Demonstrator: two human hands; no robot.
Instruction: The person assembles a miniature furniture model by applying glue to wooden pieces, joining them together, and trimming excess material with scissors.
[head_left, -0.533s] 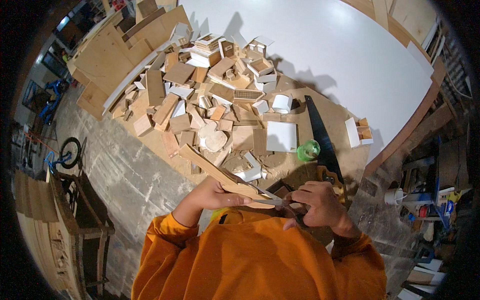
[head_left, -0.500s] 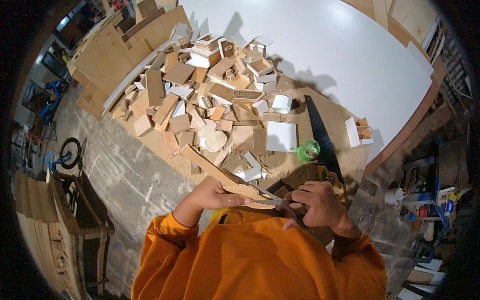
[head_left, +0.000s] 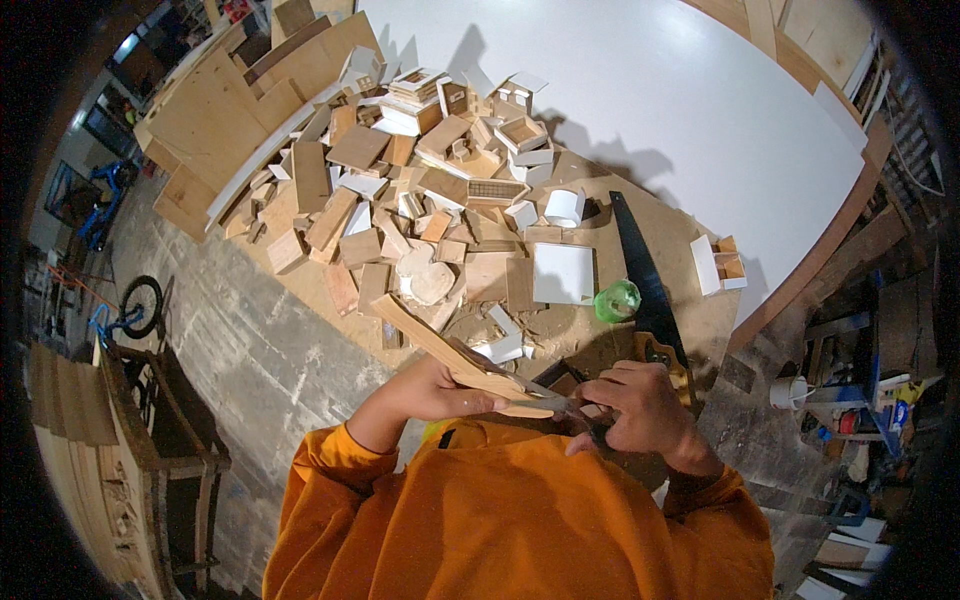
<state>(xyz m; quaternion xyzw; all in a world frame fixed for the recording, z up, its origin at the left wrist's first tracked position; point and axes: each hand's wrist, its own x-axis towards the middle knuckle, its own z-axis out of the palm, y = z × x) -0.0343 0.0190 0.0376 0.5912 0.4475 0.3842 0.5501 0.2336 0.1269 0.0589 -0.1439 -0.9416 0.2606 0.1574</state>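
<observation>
My left hand [head_left: 450, 392] is closed round a long, pale strip of wood [head_left: 425, 335], its thumb on top. The strip slants from the upper left down to the right, in front of my chest, and looks layered along its edge. My right hand [head_left: 635, 405] is closed on what looks like a pair of scissors [head_left: 545, 404], with grey metal blades and a dark handle partly hidden by my fingers. The blades lie at the lower right end of the strip, close to my left thumb. Exactly how they meet the wood is blurred.
Beyond my hands, wooden offcuts [head_left: 358, 147] and small boxes are heaped on the worktable [head_left: 700, 90]. A handsaw [head_left: 645, 270] lies right of the heap, beside a green container [head_left: 617, 300] and a white cup [head_left: 565, 208]. A wooden frame [head_left: 150, 460] stands at the left.
The wood strip has shifted slightly right and down at its far end. The blades appear closer together at its near end. Both hands keep their grip.
</observation>
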